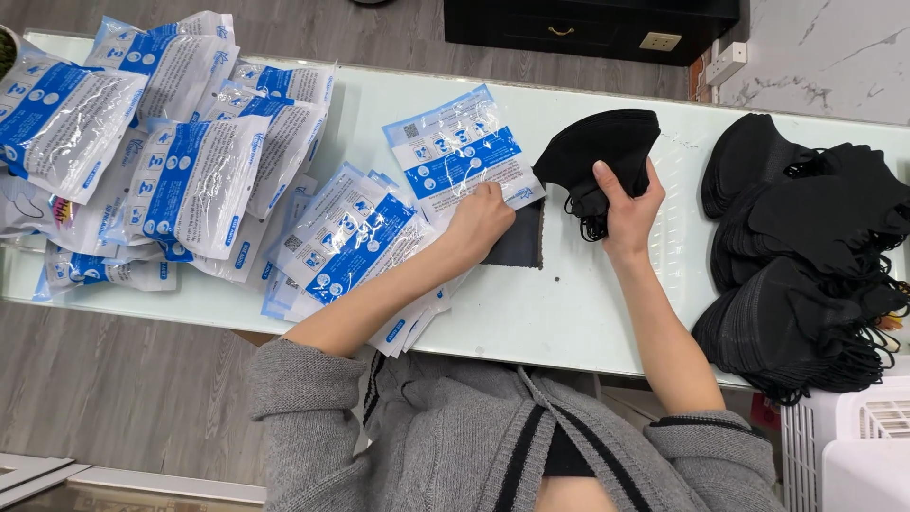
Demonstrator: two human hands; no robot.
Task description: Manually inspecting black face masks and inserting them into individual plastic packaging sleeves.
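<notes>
1. On the pale glass table (pixel 569 313), the left hand (pixel 479 223) pinches the edge of a clear plastic bag with blue print (pixel 460 152).
2. Just beside it, the right hand (pixel 627 210) is closed around a folded black cloth mask (pixel 602 142), lifted a little.
3. More black masks (pixel 806 246) sit piled at the right.
4. Filled blue bags (pixel 171 142) lie heaped at the left.

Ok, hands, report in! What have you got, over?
Left hand holding open a clear blue pouch. Right hand gripping a black mask stack. Nothing between them on the table.
</notes>
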